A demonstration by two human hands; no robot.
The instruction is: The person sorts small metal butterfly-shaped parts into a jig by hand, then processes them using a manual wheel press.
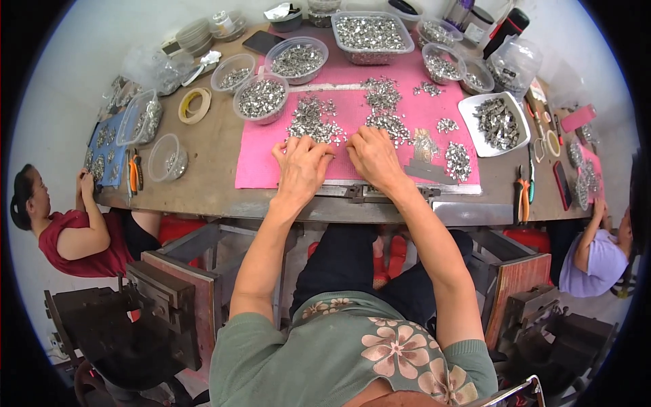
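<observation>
My left hand (303, 165) rests on the pink mat (261, 159) at the near edge of a heap of small silvery metal pieces (313, 122). Its fingers are bent down and drawn together, and whatever they pinch is hidden. Close by on the right, my right hand (375, 154) is curled with its fingertips down beside another pile of metal pieces (388, 126). What lies between those fingers is too small to make out. A gap of mat with a few loose pieces separates the two hands.
Clear plastic tubs (261, 99) of metal pieces stand left, with a large tub (372, 39) behind. A white tray (494, 125) of darker pieces sits right. Pliers (522, 197) lie near the front edge. Co-workers sit at both sides; one wears a red shirt (88, 237).
</observation>
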